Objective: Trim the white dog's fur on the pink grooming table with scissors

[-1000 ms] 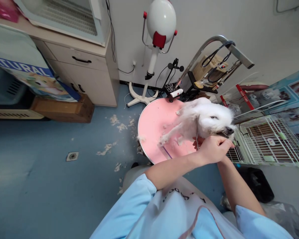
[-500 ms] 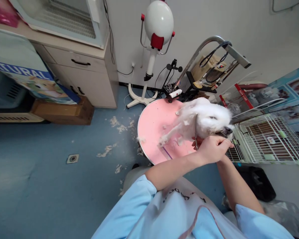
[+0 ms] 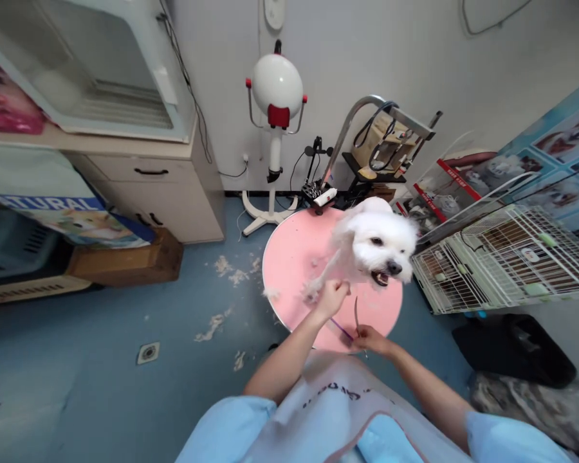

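A white dog (image 3: 383, 247) sits on the round pink grooming table (image 3: 289, 247), its head up and its mouth partly open. My left hand (image 3: 334, 297) is closed beside the dog's front leg, below its chest; whether anything is between the fingers is hidden. Lower and to the right, my right hand (image 3: 371, 339) grips slim metal scissors (image 3: 356, 314), their blades pointing up and apart from the dog. A thin purple strip, perhaps a comb (image 3: 340, 328), lies on the tabletop, one end close to my right fingers.
Behind the table stand a white dryer (image 3: 277, 83) on a wheeled stand and a tool holder (image 3: 313, 191). A metal arm (image 3: 347, 132) curves over the back. A wire cage (image 3: 502, 257) is on the right. Fur clippings (image 3: 212, 328) lie on the floor.
My left hand has come down from the dog's chin to its front leg. The scissors in my right hand have moved from the dog's cheek towards the table's near edge. The dog now faces me more.
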The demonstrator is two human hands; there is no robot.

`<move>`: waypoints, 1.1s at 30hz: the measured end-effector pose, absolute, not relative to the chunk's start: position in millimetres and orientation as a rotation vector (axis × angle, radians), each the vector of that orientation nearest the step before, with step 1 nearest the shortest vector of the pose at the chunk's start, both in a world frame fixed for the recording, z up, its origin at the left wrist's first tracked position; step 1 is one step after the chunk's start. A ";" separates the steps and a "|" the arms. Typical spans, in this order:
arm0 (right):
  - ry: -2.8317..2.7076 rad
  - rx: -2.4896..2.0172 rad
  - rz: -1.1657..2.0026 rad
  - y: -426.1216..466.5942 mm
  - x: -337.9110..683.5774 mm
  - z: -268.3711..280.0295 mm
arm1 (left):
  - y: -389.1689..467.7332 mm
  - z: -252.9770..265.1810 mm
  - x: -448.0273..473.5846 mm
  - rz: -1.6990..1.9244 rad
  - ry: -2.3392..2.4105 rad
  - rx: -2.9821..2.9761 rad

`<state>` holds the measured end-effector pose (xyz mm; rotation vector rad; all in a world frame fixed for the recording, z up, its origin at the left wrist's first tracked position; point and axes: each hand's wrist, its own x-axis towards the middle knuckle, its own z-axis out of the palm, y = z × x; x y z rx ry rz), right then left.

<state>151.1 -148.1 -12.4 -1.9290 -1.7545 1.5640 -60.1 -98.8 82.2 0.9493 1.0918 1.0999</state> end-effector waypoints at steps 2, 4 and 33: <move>-1.627 -1.966 1.531 -163.3 141.5 -27.5 | -104.0 85.4 -62.3 1.126 0.941 0.931; -1.502 -1.988 1.471 -170.5 132.6 -37.4 | -106.5 99.5 -61.3 1.173 0.837 0.897; -0.640 -1.118 1.086 -62.7 -85.2 86.4 | -75.6 219.7 -76.0 1.167 1.359 1.684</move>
